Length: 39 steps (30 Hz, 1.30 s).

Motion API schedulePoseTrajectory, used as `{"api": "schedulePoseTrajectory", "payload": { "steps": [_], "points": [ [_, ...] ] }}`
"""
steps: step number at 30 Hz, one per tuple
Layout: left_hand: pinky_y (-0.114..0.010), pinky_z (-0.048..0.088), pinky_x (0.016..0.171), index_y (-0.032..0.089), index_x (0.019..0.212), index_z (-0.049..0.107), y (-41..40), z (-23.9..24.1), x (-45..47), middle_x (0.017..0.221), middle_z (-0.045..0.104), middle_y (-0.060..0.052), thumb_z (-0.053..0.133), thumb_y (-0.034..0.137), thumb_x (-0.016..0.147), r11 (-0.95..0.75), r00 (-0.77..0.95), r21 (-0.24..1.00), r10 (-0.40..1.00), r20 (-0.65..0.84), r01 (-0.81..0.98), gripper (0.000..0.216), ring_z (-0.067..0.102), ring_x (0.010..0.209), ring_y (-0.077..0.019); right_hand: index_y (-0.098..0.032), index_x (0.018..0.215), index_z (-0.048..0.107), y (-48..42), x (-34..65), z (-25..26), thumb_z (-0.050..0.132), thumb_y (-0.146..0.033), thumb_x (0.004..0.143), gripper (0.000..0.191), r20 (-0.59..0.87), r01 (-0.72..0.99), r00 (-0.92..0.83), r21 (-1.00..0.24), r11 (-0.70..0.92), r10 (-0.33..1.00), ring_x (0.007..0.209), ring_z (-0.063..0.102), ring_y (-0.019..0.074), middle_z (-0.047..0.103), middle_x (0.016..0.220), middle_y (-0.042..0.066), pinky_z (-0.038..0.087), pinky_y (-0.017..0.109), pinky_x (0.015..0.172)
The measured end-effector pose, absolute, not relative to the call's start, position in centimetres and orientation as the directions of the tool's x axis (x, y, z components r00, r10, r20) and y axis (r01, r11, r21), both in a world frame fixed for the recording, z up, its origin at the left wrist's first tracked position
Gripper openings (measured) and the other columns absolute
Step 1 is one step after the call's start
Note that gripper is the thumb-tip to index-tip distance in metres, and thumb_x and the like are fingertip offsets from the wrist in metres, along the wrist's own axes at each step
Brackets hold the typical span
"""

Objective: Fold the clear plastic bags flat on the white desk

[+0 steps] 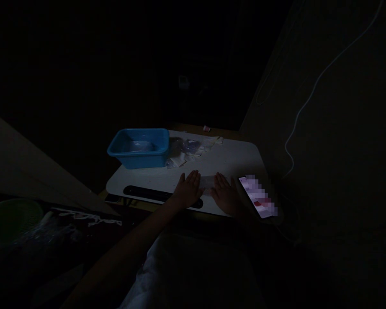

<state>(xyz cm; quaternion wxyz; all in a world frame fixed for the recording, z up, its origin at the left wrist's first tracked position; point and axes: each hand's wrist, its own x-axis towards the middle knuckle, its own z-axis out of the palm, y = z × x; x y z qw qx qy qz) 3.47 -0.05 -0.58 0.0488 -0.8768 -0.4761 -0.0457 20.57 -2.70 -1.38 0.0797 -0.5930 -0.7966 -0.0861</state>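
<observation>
My left hand lies flat on the white table, fingers stretched forward, thumb at the edge of a thin clear plastic sheet or bag. On the other side of that plastic, my right hand rests palm down with its fingers extended. The plastic lies flat between the two hands; dim light hides its exact shape. Right of my right hand, a phone with a lit screen sits at the table's edge. Beyond my hands lie crumpled clear plastic and pale packets.
A blue plastic basin with clear plastic inside stands at the table's back left. A black slot runs along the near edge. A small cup is behind the table. A white cable hangs at right; a green basket is lower left.
</observation>
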Motion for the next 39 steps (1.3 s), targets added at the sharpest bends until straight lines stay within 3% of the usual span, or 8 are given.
{"api": "schedulePoseTrajectory", "payload": {
  "steps": [7, 21, 39],
  "points": [
    [-0.047, 0.021, 0.103, 0.007, 0.133, 0.03, -0.1, -0.5, 3.5, 0.142, 0.025, -0.015, 0.022, 0.041, 0.089, -0.545, 0.546, -0.039, 0.83, 0.12, 0.837, 0.056, 0.022, 0.131, -0.0236, -0.004, 0.128, 0.039, -2.5, 22.4, -1.6, 0.021, -0.038, 0.09, 0.054, 0.278, 0.965, -0.263, 0.068, 0.254, 0.924, 0.127, 0.03, 0.026, 0.036, 0.136, 0.018, 0.02, 0.049, 0.101],
    [-0.048, 0.02, 0.103, 0.009, 0.134, 0.03, -0.1, -0.2, 3.5, 0.142, 0.024, -0.015, 0.024, 0.04, 0.089, -0.542, 0.54, -0.012, 0.835, 0.102, 0.84, 0.055, 0.021, 0.131, -0.0237, -0.007, 0.124, 0.044, -2.3, 23.4, -2.1, 0.029, -0.041, 0.088, 0.052, 0.379, 0.967, -0.25, 0.136, 0.213, 0.891, 0.125, 0.03, 0.0301, 0.043, 0.131, 0.019, 0.014, 0.057, 0.099],
    [-0.048, 0.02, 0.103, 0.009, 0.133, 0.031, 0.1, -0.7, 3.5, 0.142, 0.025, -0.014, 0.024, 0.04, 0.089, -0.542, 0.54, -0.026, 0.832, 0.129, 0.84, 0.054, 0.022, 0.131, -0.0235, 0.002, 0.121, 0.044, -2.1, 24.4, -2.1, 0.027, -0.042, 0.089, 0.057, 0.466, 0.985, -0.144, 0.149, 0.083, 0.873, 0.124, 0.032, 0.0324, 0.045, 0.126, 0.026, 0.009, 0.06, 0.099]
  ]
}}
